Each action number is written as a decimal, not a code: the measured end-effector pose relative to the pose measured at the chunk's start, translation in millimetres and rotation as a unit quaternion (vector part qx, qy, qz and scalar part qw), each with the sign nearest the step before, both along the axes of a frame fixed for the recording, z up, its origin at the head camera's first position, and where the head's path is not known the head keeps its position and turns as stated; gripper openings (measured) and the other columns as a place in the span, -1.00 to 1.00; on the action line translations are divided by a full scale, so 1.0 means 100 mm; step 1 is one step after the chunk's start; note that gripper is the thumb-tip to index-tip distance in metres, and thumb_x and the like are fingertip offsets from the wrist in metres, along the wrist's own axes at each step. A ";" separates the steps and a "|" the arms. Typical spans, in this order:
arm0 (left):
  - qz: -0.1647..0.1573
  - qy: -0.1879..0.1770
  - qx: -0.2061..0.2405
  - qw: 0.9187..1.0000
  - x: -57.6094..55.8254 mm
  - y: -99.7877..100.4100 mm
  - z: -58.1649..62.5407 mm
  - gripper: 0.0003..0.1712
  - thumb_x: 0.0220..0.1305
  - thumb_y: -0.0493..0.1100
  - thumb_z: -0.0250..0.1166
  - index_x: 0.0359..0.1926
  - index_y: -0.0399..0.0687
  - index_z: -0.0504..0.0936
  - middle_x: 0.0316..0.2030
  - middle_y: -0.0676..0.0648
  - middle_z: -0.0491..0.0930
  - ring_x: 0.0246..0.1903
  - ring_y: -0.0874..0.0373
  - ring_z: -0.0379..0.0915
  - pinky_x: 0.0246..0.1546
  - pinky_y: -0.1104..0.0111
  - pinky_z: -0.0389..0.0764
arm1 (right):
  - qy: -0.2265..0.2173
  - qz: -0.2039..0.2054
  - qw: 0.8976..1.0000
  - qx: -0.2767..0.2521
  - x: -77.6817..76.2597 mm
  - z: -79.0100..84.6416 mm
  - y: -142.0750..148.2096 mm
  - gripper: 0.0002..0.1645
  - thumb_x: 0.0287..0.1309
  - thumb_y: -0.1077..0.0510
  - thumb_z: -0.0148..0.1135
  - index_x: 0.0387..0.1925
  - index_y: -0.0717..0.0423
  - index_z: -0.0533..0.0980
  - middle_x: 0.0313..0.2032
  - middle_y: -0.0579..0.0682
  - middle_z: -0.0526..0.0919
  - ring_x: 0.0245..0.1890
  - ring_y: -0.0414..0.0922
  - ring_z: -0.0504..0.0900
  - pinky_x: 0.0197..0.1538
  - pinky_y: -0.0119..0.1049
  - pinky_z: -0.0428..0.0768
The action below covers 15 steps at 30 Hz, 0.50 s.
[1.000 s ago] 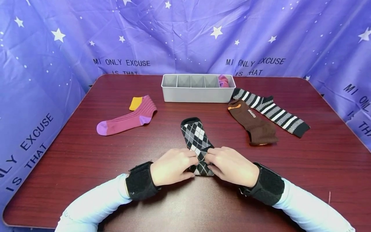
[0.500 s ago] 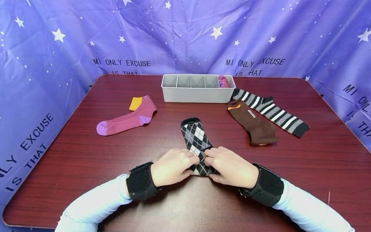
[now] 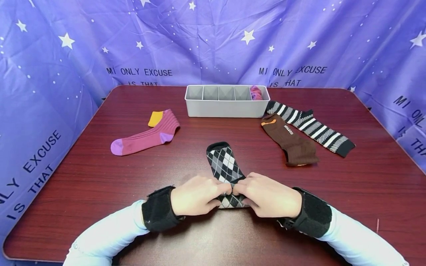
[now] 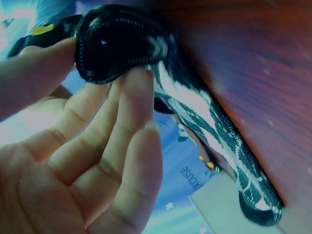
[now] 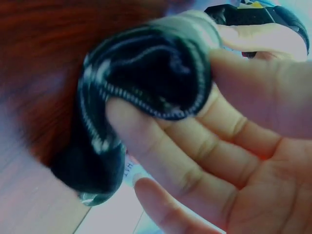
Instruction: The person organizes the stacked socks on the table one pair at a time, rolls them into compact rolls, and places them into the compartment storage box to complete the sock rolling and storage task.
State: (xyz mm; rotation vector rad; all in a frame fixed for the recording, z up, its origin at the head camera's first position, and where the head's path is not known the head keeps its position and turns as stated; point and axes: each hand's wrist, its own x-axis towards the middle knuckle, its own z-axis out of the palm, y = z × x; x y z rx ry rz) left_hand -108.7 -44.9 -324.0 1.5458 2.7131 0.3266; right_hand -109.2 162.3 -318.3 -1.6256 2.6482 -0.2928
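A black, grey and white argyle sock lies at the middle front of the table, its near end folded over in a loop. My left hand pinches the left side of that fold; in the left wrist view, the thumb and fingers hold the rolled sock from opposite sides. On the right side of the same fold, my right hand pinches with thumb and fingers, and the right wrist view shows the curled sock between them. The fingertips of both hands nearly meet over the sock, partly hiding it.
A grey divided box stands at the back, with a rolled pink sock in its rightmost compartment. A pink sock with a yellow cuff lies left. To the right are a brown sock and a striped sock.
Both hands have drawn slightly nearer to the person, and the argyle sock has slid the same way. The fingertips are closer together. The other socks and the box have stayed put.
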 end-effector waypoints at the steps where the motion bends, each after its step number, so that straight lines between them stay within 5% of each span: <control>1: 0.004 -0.018 -0.007 1.000 0.00 0.00 0.01 -0.75 -0.07 -0.11 0.24 -0.32 0.07 0.38 -0.50 0.16 0.51 -0.51 0.30 0.42 -0.52 0.44 0.41 | -0.012 -0.001 1.000 -0.002 0.00 0.00 0.00 -0.74 -0.23 0.30 0.19 -0.39 0.00 0.44 -0.44 -0.28 0.51 -0.43 -0.34 0.41 -0.22 -0.40 0.32; 6: 0.036 -0.052 -0.005 0.998 0.00 0.00 0.07 -0.80 0.01 -0.12 0.19 -0.27 0.09 0.41 -0.44 0.15 0.54 -0.46 0.31 0.45 -0.52 0.44 0.44 | -0.032 -0.017 0.999 0.006 -0.02 0.00 0.00 -0.63 -0.21 0.38 0.12 -0.29 -0.03 0.42 -0.54 -0.32 0.45 -0.56 -0.33 0.30 -0.29 -0.44 0.30; 11: 0.033 0.027 0.041 0.998 0.01 0.02 0.04 -0.88 0.01 -0.13 0.18 -0.36 0.08 0.46 -0.43 0.16 0.52 -0.43 0.31 0.43 -0.46 0.42 0.45 | -0.004 -0.025 1.000 -0.009 -0.04 -0.04 -0.01 -0.66 -0.19 0.36 0.12 -0.31 -0.05 0.43 -0.53 -0.32 0.48 -0.58 -0.37 0.34 -0.33 -0.42 0.31; 15: 0.029 0.056 0.060 0.996 0.02 0.03 0.01 -0.89 -0.02 -0.08 0.20 -0.44 0.06 0.45 -0.49 0.15 0.50 -0.50 0.31 0.39 -0.51 0.43 0.41 | 0.024 -0.028 0.999 -0.028 -0.06 -0.06 -0.01 -0.73 -0.19 0.30 0.17 -0.37 -0.07 0.43 -0.47 -0.29 0.48 -0.48 -0.37 0.39 -0.36 -0.40 0.33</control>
